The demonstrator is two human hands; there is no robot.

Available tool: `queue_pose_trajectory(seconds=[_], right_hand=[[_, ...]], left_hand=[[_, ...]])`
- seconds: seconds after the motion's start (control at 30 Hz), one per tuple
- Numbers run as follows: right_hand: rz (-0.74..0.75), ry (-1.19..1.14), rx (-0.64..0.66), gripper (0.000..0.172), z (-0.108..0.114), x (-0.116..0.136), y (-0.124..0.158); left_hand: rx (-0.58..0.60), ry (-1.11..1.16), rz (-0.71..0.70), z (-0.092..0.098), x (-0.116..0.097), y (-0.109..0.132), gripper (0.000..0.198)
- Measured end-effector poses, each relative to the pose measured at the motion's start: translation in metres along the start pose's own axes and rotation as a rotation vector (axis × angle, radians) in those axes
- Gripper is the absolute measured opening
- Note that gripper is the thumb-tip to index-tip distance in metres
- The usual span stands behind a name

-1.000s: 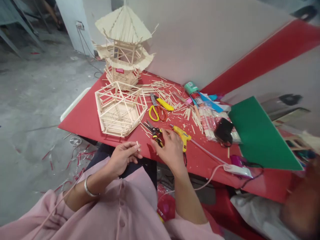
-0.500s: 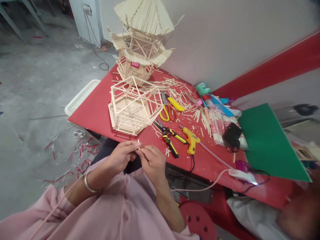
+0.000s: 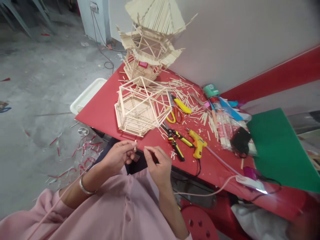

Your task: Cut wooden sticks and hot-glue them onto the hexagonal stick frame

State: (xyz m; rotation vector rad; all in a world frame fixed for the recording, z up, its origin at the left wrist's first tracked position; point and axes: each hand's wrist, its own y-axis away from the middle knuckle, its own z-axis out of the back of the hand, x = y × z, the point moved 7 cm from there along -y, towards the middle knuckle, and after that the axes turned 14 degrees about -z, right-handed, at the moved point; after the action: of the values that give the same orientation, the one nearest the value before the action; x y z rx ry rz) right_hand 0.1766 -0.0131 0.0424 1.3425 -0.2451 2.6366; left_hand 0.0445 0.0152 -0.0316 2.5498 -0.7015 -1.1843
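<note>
Just off the table's front edge, my left hand (image 3: 122, 154) pinches a short wooden stick (image 3: 135, 145) between thumb and forefinger. A small gap to the right, my right hand (image 3: 159, 163) is closed, with thumb and forefinger tips close together. Whatever it may hold is too small to make out. Beyond both hands stands a six-sided stick frame (image 3: 132, 123) with an open top and a layered stick floor. Behind it rises a tiered stick pagoda model (image 3: 160, 16) with slatted roofs.
On the red table (image 3: 96, 103) lie black-and-yellow pliers (image 3: 177, 148), a yellow glue gun (image 3: 198, 145), scissors (image 3: 178, 115) and scattered sticks (image 3: 180, 90). To the right are packed sticks (image 3: 225, 128) and a green board (image 3: 282, 150). A red stool (image 3: 200, 221) stands below.
My hands have parted: the right has moved away to the right from the short stick, which stays in my left. The whole view has shifted slightly, with the table things appearing further right.
</note>
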Motion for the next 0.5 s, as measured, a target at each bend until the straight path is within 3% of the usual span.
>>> queue_pose_trajectory(seconds=[0.13,0.27,0.5], right_hand=[[0.029,-0.012,0.024,0.013,-0.010,-0.004,-0.001],[0.045,0.017,0.013,0.014,-0.014,-0.009,-0.005],[0.014,0.071,0.029,0.018,-0.025,-0.020,-0.009]], left_hand=[[-0.126,0.128,0.051,0.014,-0.016,-0.002,0.023],[-0.157,0.214,0.071,0.010,-0.028,-0.008,0.009],[-0.236,0.294,0.196,0.007,-0.028,-0.012,0.030]])
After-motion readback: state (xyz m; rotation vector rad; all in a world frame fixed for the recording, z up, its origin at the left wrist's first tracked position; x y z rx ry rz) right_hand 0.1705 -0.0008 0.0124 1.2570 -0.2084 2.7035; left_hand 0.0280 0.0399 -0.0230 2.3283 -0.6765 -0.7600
